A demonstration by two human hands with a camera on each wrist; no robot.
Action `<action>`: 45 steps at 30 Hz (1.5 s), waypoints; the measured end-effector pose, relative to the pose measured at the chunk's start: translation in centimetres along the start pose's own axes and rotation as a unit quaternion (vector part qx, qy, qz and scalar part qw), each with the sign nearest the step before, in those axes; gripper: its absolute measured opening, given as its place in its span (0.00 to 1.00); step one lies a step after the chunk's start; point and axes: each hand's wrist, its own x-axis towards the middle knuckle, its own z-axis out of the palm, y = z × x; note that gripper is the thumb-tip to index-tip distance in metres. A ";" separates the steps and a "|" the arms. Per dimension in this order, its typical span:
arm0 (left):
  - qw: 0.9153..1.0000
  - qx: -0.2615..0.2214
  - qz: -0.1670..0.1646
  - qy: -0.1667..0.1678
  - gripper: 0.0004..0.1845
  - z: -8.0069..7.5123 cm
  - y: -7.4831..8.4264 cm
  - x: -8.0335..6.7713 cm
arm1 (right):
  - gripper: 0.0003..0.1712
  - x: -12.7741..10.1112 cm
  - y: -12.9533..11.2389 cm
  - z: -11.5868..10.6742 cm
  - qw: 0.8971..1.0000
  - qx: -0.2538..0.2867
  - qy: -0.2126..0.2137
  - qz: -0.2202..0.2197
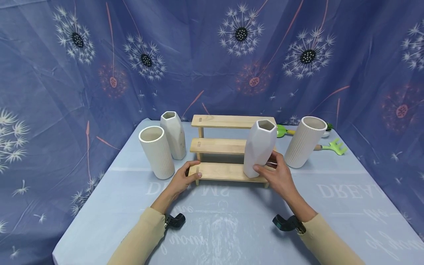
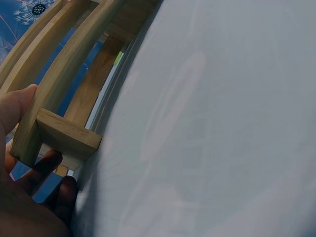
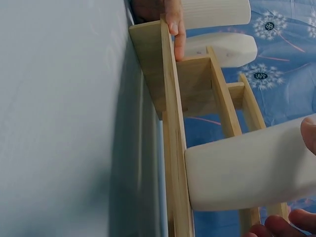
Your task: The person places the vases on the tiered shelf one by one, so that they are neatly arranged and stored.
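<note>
A three-step wooden shelf rack stands in the middle of the table. My left hand grips the left end of its lowest board, thumb on top and fingers curled underneath in the left wrist view. With my right hand I hold a white faceted vase low on its side, thumb in front and fingers round the right. The vase is upright, mouth up, over the right part of the lowest board. In the right wrist view its base meets that board.
Left of the rack are a ribbed white vase and another faceted vase. A second ribbed vase stands on the right. Behind it lie a green hand rake, a green shovel and a small potted plant. A dandelion-print curtain hangs behind.
</note>
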 end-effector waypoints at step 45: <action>1.000 0.008 -0.003 0.000 0.29 0.0 -0.1 0.0 | 0.32 0.6 7.4 -2.6 0.995 -0.069 -0.059 -0.032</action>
